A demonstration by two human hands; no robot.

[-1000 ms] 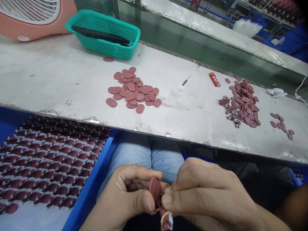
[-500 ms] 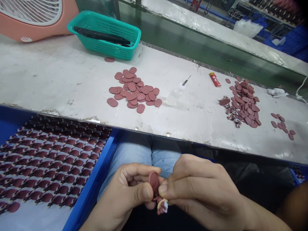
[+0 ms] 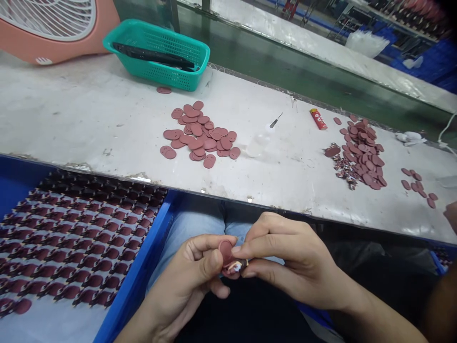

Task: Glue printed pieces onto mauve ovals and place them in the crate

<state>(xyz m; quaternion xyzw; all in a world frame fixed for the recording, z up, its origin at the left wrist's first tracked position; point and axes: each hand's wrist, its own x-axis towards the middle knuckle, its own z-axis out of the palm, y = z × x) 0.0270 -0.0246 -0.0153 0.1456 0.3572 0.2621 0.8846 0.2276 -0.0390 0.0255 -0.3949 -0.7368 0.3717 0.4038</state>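
Between thumb and fingers, my left hand (image 3: pixel 189 274) pinches a reddish-brown oval disc (image 3: pixel 225 250), its flat face turned toward me. Against the disc's lower edge sits a small painted figure (image 3: pixel 236 267) in white, tan, dark brown and reddish-brown. The fingertips of my right hand (image 3: pixel 298 262) close on the figure's right end, with the index finger touching the disc. Whether disc and figure are joined I cannot tell. Both hands are above my lap, in front of the bench edge.
On the bench (image 3: pixel 89 124) lie a loose disc pile (image 3: pixel 196 136), a clear needle-tipped bottle (image 3: pixel 259 143), a red-yellow tube (image 3: pixel 318 119) and another disc pile (image 3: pixel 367 152) beside small figures (image 3: pixel 344 171). A green basket (image 3: pixel 160 76) stands behind. A blue tray (image 3: pixel 132 274) holds rows of pieces. Another person's hand (image 3: pixel 452 216) shows right.
My hands have risen a little. The figure has turned, from hanging below the disc to lying sideways against it. Another person's hand has appeared at the right edge.
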